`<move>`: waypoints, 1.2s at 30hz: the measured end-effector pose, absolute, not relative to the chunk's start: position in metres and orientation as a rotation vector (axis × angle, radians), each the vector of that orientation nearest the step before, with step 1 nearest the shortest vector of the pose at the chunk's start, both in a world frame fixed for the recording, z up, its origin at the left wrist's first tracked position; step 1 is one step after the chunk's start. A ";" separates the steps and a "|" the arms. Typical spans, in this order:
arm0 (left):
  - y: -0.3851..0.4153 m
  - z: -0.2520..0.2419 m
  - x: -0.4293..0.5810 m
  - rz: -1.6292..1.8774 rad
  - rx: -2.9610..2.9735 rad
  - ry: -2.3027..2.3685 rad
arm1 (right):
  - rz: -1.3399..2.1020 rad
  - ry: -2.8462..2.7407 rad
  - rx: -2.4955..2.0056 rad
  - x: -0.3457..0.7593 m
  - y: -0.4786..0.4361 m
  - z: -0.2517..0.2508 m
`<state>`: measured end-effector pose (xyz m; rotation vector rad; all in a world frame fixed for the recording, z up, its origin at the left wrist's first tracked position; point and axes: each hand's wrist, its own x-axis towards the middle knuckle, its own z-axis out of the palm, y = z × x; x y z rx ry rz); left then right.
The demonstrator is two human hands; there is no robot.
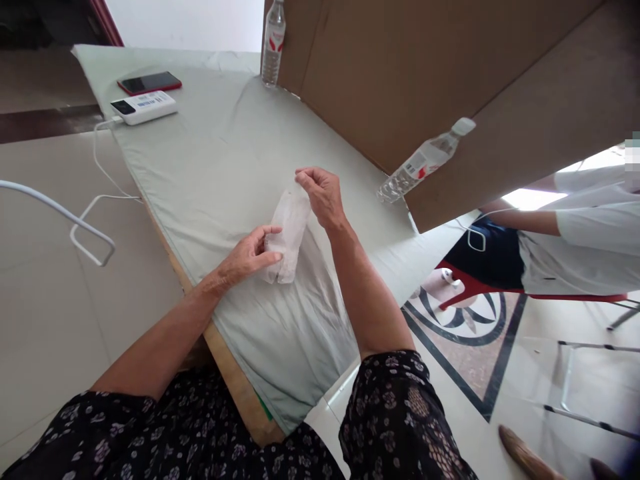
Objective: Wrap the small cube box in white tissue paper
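Note:
A thin, translucent white bag or pouch [291, 223] is held at a slant above the pale green tablecloth. My left hand [250, 255] grips its lower left side, with the thumb in front and the fingers partly behind the material. At its upper end, my right hand [321, 193] is closed in a pinch, thumb against fingertips, at the top right corner. The lower edge of the bag looks folded or doubled. Whether anything lies inside it cannot be made out.
A cardboard panel [380, 80] stands across the cloth-covered table [215, 147], with one bottle [273, 50] at its far end and another bottle [423, 162] leaning nearer. A phone [150, 83] and white power bank [145, 107] lie back left. Another person [590, 233] sits at right.

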<state>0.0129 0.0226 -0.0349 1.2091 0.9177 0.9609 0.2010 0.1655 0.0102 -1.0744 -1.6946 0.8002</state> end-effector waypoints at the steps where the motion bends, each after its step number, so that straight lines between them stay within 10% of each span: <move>1: 0.023 -0.034 0.013 0.949 1.202 0.942 | 0.789 -1.671 -1.095 0.203 0.168 0.009; 36: 0.044 -0.044 -0.005 1.402 1.368 1.961 | 0.741 -1.378 -1.591 0.237 0.087 -0.036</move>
